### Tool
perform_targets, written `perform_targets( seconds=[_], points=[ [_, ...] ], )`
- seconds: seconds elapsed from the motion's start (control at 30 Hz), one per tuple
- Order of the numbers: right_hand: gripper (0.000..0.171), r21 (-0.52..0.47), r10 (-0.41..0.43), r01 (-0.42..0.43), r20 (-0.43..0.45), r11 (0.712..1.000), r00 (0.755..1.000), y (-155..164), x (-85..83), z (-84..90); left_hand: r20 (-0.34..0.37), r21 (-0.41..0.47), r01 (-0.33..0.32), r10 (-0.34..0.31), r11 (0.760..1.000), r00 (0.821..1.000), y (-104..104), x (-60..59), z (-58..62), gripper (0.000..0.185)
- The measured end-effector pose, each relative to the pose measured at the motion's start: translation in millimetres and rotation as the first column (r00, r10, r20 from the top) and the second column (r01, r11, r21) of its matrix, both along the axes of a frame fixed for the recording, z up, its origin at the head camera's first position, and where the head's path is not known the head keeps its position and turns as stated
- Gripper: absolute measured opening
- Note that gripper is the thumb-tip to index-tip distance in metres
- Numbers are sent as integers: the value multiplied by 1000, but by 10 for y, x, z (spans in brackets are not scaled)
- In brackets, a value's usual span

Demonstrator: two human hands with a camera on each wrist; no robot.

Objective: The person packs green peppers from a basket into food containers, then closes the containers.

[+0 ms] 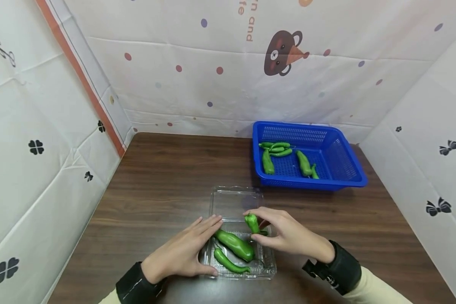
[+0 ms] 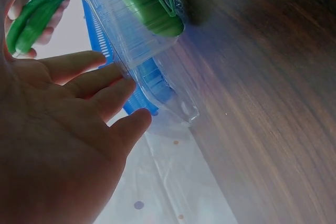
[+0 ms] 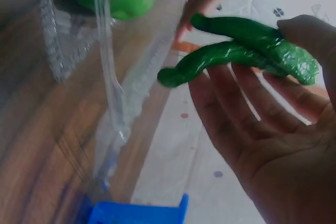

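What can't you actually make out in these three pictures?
- Right hand: the head view hides most of its held green pepper behind the fingers.
- Blue basket: its peppers are too small there to count surely.
- Clear plastic box: the left wrist view blurs it and cuts off its peppers at the top edge.
- Left hand: the right wrist view shows only a fingertip.

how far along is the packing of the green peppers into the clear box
Done: two green peppers lie in the clear plastic clamshell box. In hand: the right hand holds a third green pepper over the box, while the left hand rests flat against its side. Left: about five more green peppers sit in the blue plastic basket, and the box lid is open.
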State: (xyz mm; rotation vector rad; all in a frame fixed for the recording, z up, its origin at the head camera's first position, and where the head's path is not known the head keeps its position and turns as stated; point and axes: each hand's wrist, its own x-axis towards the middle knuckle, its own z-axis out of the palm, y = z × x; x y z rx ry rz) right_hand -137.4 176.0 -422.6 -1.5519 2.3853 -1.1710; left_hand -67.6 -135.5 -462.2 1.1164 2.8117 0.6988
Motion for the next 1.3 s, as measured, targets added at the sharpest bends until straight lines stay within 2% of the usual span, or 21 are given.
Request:
perform_targets(
  seconds=[0.3, 0.43, 0.63, 0.93, 1.17, 1.3],
  points=[
    [45, 174, -60, 55, 25, 983, 998, -149, 18, -86, -25, 4, 6, -6, 1000, 1000, -10, -4, -15, 114],
    [47, 238, -72, 74, -16, 968, 997, -230, 43, -92, -20, 4, 7, -7, 1000, 1000, -12, -4, -11, 114],
    [53, 367, -82, 110, -92, 924, 992, -320, 90, -127, -7, 9, 5, -5, 1000, 1000, -17, -1, -16, 112],
    [57, 402, -28, 123, -234, 907, 972, -386, 130, -211, -23, 18, 11, -11, 1000, 1000, -12, 2, -10, 114],
    [56, 442, -26, 136, -246, 886, 969, -391, 150, -254, -20, 14, 11, -10, 1000, 1000, -10, 10, -3, 114],
    [55, 444, -24, 133, -241, 886, 970, -384, 156, -269, -16, 13, 8, -8, 1000, 1000, -17, 17, -13, 113]
  ],
)
